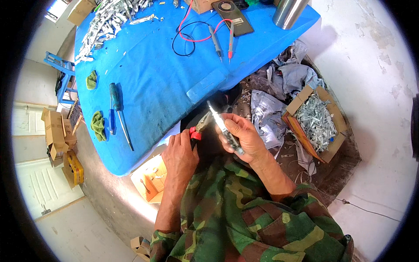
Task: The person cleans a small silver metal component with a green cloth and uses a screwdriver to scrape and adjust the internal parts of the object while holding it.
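Note:
My left hand [180, 153] is closed around a pair of pliers with red grips [196, 133]. Their worn metal jaws [203, 122] point up and right, close to the piece in my other hand. In my right hand [245, 136], between thumb and fingers, is a slim silver metal strip with a dark lower end [221, 124], held tilted. Whether the jaws touch the strip I cannot tell. Both hands are in front of the table's near edge, above my lap. Similar silver pieces lie in a heap [107, 26] at the table's far left.
On the blue-covered table [148, 87] lie a long screwdriver [116, 98], a smaller blue one [111, 122], green cloths [98, 126], red and black test probes [216, 43], a phone [233, 18] and a steel flask [290, 13]. A carton of silver pieces [315, 122] stands at the right.

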`<state>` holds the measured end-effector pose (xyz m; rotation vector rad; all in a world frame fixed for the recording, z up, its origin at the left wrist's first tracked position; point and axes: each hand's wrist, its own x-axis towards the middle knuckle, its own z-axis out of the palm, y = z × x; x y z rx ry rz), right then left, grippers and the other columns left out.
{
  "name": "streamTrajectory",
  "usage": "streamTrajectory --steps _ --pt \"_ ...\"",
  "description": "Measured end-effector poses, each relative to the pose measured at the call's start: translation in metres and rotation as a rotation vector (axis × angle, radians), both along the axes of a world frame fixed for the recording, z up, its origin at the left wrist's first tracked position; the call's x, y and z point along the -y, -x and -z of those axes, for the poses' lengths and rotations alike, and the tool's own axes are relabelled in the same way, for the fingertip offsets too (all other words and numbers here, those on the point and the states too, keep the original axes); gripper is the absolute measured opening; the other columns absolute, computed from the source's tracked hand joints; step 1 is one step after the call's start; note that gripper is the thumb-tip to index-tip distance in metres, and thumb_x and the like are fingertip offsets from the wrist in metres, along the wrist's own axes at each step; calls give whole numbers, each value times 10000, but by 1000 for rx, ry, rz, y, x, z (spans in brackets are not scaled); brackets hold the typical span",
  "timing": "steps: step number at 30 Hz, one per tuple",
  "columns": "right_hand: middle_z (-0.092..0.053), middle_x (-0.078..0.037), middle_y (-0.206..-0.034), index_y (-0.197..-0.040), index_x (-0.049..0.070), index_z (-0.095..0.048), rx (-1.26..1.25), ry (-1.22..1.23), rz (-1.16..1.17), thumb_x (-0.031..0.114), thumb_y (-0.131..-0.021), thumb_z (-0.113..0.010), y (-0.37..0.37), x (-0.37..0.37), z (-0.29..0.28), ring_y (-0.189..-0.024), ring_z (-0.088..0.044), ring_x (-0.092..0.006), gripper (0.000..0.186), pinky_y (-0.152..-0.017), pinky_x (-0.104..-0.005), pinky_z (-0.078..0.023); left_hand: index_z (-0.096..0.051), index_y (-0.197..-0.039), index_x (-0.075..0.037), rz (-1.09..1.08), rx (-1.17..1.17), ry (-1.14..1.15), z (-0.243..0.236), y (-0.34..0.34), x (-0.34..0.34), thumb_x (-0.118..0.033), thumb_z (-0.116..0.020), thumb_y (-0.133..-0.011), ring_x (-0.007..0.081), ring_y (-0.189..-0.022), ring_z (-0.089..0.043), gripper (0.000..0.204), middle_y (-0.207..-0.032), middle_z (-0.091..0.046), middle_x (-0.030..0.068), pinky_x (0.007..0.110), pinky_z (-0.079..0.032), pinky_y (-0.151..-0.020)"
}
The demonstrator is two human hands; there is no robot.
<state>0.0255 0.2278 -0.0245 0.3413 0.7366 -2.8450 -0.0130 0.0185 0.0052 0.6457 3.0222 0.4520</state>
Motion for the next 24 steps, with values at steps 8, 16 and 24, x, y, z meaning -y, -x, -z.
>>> streamTrajectory --steps 8,16,24 --pt "-687 -105 -1077 -1330 9 -584 -13 118 -33 265 -1129 -554 -5 5 7 -833 -647 -149 327 -612 -265 -525 -652 -1203 -53 6 38 -68 12 4 1 -130 -773 -902 376 -1008 -697 334 -1035 -719 157 504 -547 -772" --pt "-676 -61 -1084 -1363 26 -604 25 205 23 293 -1127 -539 -1 -9 7 -836 -640 -133 363 -636 -255 -526 -673 -1185 -26 -155 289 -281 -10 1 -5 -252 -679 -1037 384 -833 -693 270 -916 -712 225 454 -519 -733" --pt "-671 -57 -1086 -1364 24 -611 52 257 47 273 -1110 -546 4 -8 6 -859 -624 -141 361 -666 -272 -516 -677 -1224 -6 -253 544 -619 -12 -8 15 -275 -648 -1069 141 -873 -588 312 -946 -655 21 322 -491 -821"
